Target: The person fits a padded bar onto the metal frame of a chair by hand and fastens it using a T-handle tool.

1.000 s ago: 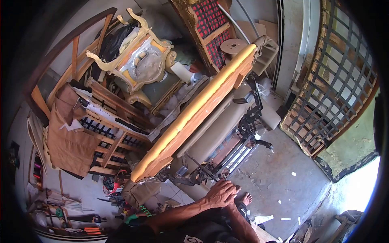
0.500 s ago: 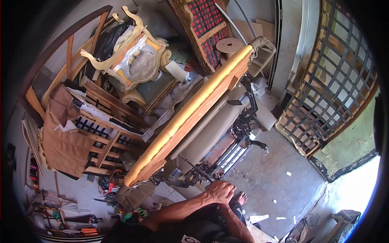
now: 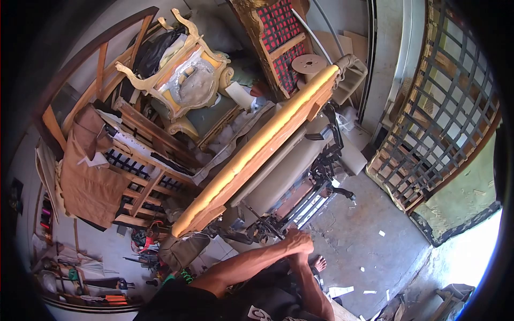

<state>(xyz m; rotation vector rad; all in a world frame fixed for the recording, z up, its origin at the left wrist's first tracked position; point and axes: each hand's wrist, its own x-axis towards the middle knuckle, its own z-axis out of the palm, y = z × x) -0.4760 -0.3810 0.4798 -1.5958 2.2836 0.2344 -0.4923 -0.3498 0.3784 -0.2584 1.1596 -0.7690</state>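
My left hand [image 3: 301, 243] is closed and pressed against my right hand [image 3: 297, 259], which lies just beneath it with its fingers mostly hidden. Whatever is between them, if anything, does not show. Both are near the lower end of a metal mechanism [image 3: 308, 206] on an overturned padded seat [image 3: 286, 174]. Beyond them a long panel with yellow foam [image 3: 257, 152] along its edge lies diagonally across the seat, its wooden side facing me.
Upper left are a cream carved chair frame [image 3: 184, 80] and brown fabric [image 3: 93, 184] over slats. A webbed frame [image 3: 444, 107] leans at right. Tools [image 3: 110, 283] lie lower left. Paper scraps [image 3: 341, 291] and a bare foot [image 3: 320, 263] are on the floor [image 3: 364, 235].
The view has shifted slightly. My hands have changed from visibly interlaced fingers to a tighter, more bunched clasp. The foam-edged panel and seat keep their arrangement.
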